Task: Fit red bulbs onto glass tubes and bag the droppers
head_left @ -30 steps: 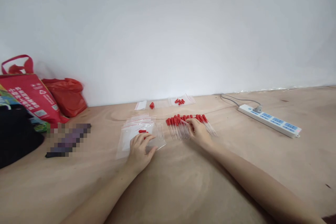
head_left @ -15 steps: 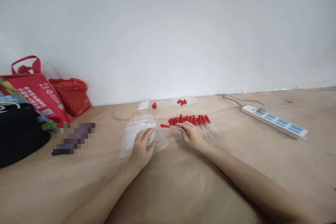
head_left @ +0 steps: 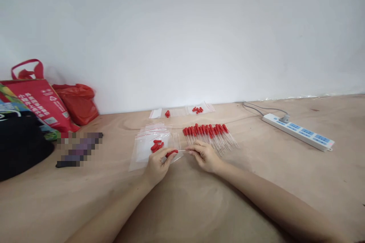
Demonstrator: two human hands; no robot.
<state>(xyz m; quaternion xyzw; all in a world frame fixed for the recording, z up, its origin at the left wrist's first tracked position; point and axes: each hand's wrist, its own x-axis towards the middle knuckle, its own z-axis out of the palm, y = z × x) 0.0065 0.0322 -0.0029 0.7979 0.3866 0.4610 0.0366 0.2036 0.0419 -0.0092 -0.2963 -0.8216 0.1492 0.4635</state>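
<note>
My left hand is closed on the red rubber bulb of a dropper. My right hand pinches the thin clear tube of that same dropper, which lies level between the two hands. Just beyond my left hand, several loose red bulbs rest on a stack of clear zip bags. A few bare clear tubes lie beside the bags. Past my right hand is a row of droppers with red bulbs, their tubes pointing toward me.
At the wall lie more red bulbs on a clear bag, and a small cluster. A power strip is at right. A red bag, a printed bag, a black hat and a blurred-out object are at left.
The dropper has come nearer to me, and my left hand has closed on its bulb. My left hand has moved back, and loose bulbs on the bags now show.
</note>
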